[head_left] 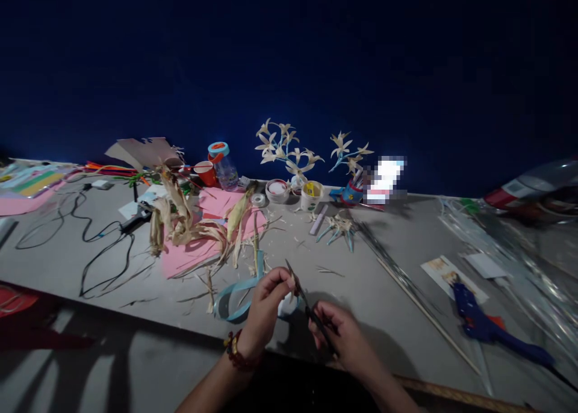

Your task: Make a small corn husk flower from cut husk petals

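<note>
My right hand [344, 336] is closed round the handles of small dark scissors [305, 304], whose blades point up toward my left hand. My left hand [266, 304] pinches a small pale piece at the blade tips; I cannot make out what it is. A beaded bracelet [235, 353] sits on my left wrist. Under the hands a light blue ribbon [235, 294] curls on the grey table [397, 262]. Dried corn husks [187, 223] lie on pink paper [189, 256] just beyond.
Husk flowers [284, 148] stand in cups at the back, beside a red cup [206, 172] and a jar [223, 166]. Black cables [103, 244] trail at left. A blue glue gun [487, 326], thin sticks [419, 307] and clear plastic wrap [515, 250] lie at right.
</note>
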### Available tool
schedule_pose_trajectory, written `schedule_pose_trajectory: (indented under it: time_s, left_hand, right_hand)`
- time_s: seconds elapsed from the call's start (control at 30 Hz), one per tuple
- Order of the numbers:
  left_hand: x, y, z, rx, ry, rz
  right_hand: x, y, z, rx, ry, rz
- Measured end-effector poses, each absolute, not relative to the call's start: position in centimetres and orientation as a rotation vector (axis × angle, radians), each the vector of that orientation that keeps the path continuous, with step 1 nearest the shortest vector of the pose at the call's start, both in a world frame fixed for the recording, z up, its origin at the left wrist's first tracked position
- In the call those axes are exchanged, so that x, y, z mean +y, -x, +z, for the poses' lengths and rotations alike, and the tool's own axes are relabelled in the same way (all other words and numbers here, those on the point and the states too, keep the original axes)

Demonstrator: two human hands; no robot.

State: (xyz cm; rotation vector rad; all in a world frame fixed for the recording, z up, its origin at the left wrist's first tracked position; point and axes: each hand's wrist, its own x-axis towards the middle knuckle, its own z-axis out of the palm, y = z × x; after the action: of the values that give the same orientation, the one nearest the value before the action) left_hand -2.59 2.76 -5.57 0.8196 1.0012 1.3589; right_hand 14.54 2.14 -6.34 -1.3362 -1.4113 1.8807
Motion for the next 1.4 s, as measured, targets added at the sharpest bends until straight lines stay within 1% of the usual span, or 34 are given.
schedule_pose_trajectory:
  time_s: [0.17, 0.3, 0.37, 0.47, 0.63, 0.73, 0.9, 1.07, 1.27, 1.4]
  left_hand:
    - [3.1, 3.6, -5.0, 1.010, -0.903, 1.299]
    - [3.1, 4.4, -4.3, 0.984, -0.980, 1.093]
    - [3.1, 4.7, -4.0, 0.967, -1.048, 0.990]
    - [3.3, 4.8, -3.6, 0.946, -1.175, 0.876]
    - [3.9, 5.0, -2.8, 0.899, -1.400, 0.753]
    - [3.8, 4.9, -3.0, 0.889, -1.292, 0.832]
    - [2.6, 3.2, -4.3, 0.964, -1.199, 1.132]
    - [1.7, 0.9, -5.3, 1.043, -1.152, 1.351]
    - [2.0, 0.7, -5.1, 1.081, -1.108, 1.393]
    - [2.6, 1.6, -3.8, 1.030, -1.162, 1.382]
  right_hand:
    - [3.2, -14.8, -5.9, -1.423, 1.320, 1.716]
    - [4.1, -14.4, -4.1, -1.253, 1.216, 1.643]
    - [4.6, -14.1, -3.2, -1.199, 1.163, 1.629]
    - [5.2, -13.8, -2.5, -1.260, 1.156, 1.645]
    - [5.2, -14.2, -2.6, -1.364, 1.197, 1.629]
    - [4.8, -14.4, -2.9, -1.272, 1.194, 1.590]
    - [4.2, -14.3, -3.6, -1.191, 1.243, 1.280]
    - [3.4, -13.7, -4.0, -1.176, 1.225, 1.167]
    - [3.2, -14.5, -4.1, -1.211, 1.238, 1.289]
    - [2.6, -16.8, -4.2, -1.297, 1.242, 1.584]
